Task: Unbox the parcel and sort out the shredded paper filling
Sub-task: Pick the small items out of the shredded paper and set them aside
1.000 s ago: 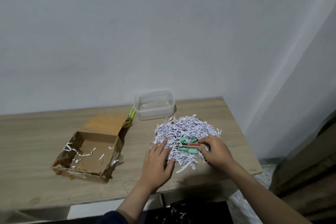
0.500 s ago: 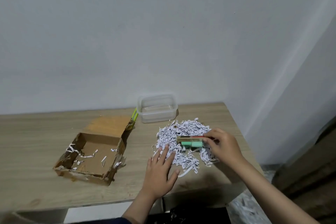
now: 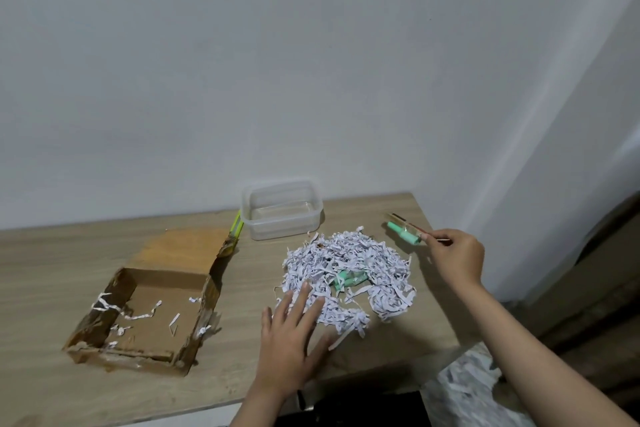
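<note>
Head view: right fingers pinch green packet.

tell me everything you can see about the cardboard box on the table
The cardboard box is brown, shallow and open-topped, sitting flat on the left part of the wooden table. Its walls look worn and torn, with glossy tape along the edges. One flap lies folded back flat on the far side, toward the clear plastic container. Inside it is nearly empty, with only a few white paper shreds on the floor and left wall. Neither hand touches it.
</note>
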Action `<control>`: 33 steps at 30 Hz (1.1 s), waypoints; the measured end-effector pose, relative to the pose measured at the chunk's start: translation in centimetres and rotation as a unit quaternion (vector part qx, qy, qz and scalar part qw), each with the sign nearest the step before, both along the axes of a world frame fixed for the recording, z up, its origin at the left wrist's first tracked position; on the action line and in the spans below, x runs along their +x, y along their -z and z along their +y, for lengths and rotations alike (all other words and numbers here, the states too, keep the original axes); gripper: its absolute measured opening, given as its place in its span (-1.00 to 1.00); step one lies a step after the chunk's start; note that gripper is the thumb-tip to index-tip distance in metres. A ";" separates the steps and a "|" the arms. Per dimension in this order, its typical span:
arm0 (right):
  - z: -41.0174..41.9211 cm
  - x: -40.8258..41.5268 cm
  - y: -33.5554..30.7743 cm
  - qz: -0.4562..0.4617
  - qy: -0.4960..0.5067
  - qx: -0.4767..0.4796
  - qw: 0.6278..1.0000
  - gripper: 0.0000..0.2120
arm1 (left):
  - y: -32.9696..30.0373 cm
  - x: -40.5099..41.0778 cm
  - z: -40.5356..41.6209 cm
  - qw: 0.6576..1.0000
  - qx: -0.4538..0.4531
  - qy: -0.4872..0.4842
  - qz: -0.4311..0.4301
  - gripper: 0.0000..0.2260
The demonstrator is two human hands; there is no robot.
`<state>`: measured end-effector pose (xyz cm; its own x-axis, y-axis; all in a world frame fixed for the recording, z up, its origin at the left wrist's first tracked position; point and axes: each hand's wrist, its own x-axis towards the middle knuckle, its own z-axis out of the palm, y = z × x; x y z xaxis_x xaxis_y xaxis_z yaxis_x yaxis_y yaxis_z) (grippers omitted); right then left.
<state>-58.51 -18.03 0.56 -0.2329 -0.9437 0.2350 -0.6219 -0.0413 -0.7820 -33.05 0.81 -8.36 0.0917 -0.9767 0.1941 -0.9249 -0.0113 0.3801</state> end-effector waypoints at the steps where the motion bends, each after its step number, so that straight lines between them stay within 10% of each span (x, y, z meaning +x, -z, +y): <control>1: -0.6 0.2 0.5 0.005 0.007 0.006 1.000 -0.91 | 0.1 0.0 0.0 1.000 0.000 -0.002 -0.002 -0.50; 21: 0.5 2.2 1.5 0.001 -0.149 0.011 0.989 -0.82 | -1.0 -0.7 0.1 0.997 0.021 -0.048 0.062 -0.29; 33: 5.7 5.0 4.5 0.174 -0.268 0.126 0.939 -0.71 | -2.1 -0.9 0.2 0.985 -0.082 -0.067 0.134 -0.49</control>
<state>-53.46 -12.33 -3.94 0.3413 -0.9392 -0.0367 -0.7843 -0.2631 -0.5619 -33.93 1.00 -6.26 0.2873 -0.9096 0.3001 -0.7860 -0.0448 0.6166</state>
